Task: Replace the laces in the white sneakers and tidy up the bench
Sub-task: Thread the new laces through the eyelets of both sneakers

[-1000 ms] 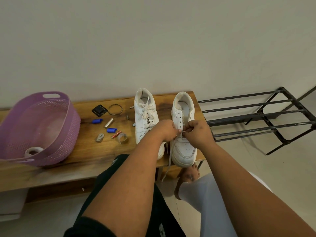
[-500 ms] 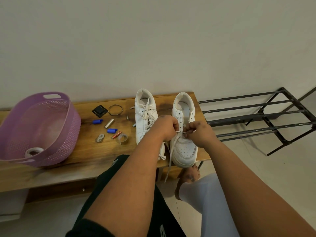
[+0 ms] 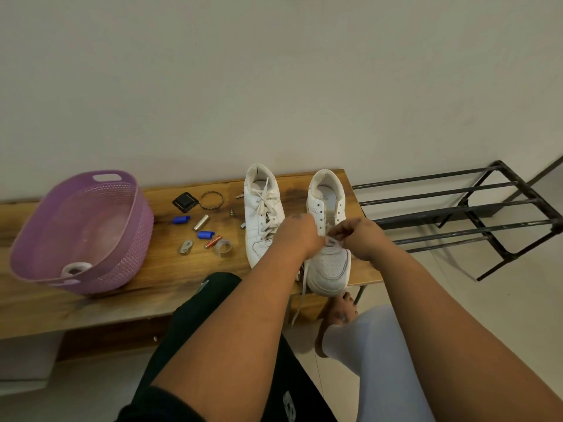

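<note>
head view: two white leather sneakers stand side by side, toes toward the viewer, on the right end of a brown wooden desk (image 3: pixel 152 287). the left white sneaker (image 3: pixel 259 220) is laced. both hands work over the right white sneaker (image 3: pixel 327 263). the left hand (image 3: pixel 300 236) and the right hand (image 3: pixel 358 236) have curled fingers pinching a flat white shoelace (image 3: pixel 333 241) above its lower eyelets; one lace end hangs off the desk edge. a purple woven plastic basket (image 3: pixel 122 239) sits well apart on the left, holding a white tape roll (image 3: pixel 74 268). small blue caps (image 3: pixel 181 219), batteries (image 3: pixel 201 222) and a black square case (image 3: pixel 184 202) lie between basket and sneakers. a black metal rack (image 3: pixel 475 208) stands beside the desk on the right.
</note>
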